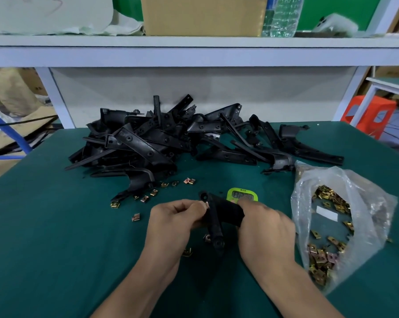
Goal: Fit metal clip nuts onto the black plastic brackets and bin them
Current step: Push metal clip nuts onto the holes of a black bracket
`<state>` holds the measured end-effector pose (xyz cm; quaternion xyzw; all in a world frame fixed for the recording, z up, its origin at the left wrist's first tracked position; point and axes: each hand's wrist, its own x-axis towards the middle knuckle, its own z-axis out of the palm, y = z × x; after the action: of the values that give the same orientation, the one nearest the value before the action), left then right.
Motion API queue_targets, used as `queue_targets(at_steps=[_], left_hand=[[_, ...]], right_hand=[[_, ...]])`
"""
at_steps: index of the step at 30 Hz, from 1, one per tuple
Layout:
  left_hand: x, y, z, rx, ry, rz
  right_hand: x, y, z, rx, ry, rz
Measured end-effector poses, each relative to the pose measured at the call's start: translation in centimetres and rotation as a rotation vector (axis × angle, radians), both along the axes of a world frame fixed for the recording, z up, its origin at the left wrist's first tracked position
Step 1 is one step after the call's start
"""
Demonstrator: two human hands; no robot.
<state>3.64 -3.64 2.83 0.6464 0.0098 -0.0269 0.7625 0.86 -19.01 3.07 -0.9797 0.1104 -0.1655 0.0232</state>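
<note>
Left hand (178, 216): fingers curled, thumb and forefinger pinching a small clip nut (207, 204) against the far end of the held bracket (215, 222).

Right hand (266, 222): fingers wrapped over the bracket's broad right-hand arm, gripping it.

The bracket sits between both hands, near centre, just above the green mat (56, 237). Its long arm runs near to far, with a round boss at each end.

Two stray nuts (207, 237) lie on the mat beneath the hands, just left of the bracket's near end.

Just beyond the right hand is a lime-green timer (236, 193), partly hidden by the fingers. Its digits are too blurred to read.

Far and left of the hands, loose clip nuts (154, 192) are scattered on the mat along the near edge of a pile of black brackets (161, 143). The pile spans the far middle of the table.

To the right, a clear plastic bag (366, 203) lies open on the mat. Inside are brass-coloured nuts (331, 198) and a white label.

Far, above the table, a white shelf (194, 53) carries a cardboard box (203, 14) and a water bottle (283, 17).
</note>
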Motion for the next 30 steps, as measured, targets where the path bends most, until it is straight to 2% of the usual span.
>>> queue_targets(at_steps=[4,6,8,12,23,30], left_hand=[[0.0,0.0,-0.1,0.123,0.041,-0.001],[-0.3,-0.4,-0.2,0.202,0.050,0.078],[-0.9,-0.9,0.0,0.332,-0.017,0.143],[-2.0,-1.3,0.6,0.477,-0.184,0.131],[-2.6,-1.7,0.4,0.694,-0.343,0.224],[-2.4,-1.5,0.1,0.644,-0.408,0.132]], right_hand=[[0.2,-0.3,-0.3,-0.003,-0.010,0.003],[0.4,-0.6,-0.9,0.028,-0.010,-0.005],[0.5,-0.7,-1.0,0.075,-0.038,-0.001],[0.5,-0.7,-0.9,0.116,-0.064,0.008],[0.4,-0.1,-1.2,0.060,-0.009,0.007],[0.5,-0.5,-1.7,0.136,-0.020,0.027]])
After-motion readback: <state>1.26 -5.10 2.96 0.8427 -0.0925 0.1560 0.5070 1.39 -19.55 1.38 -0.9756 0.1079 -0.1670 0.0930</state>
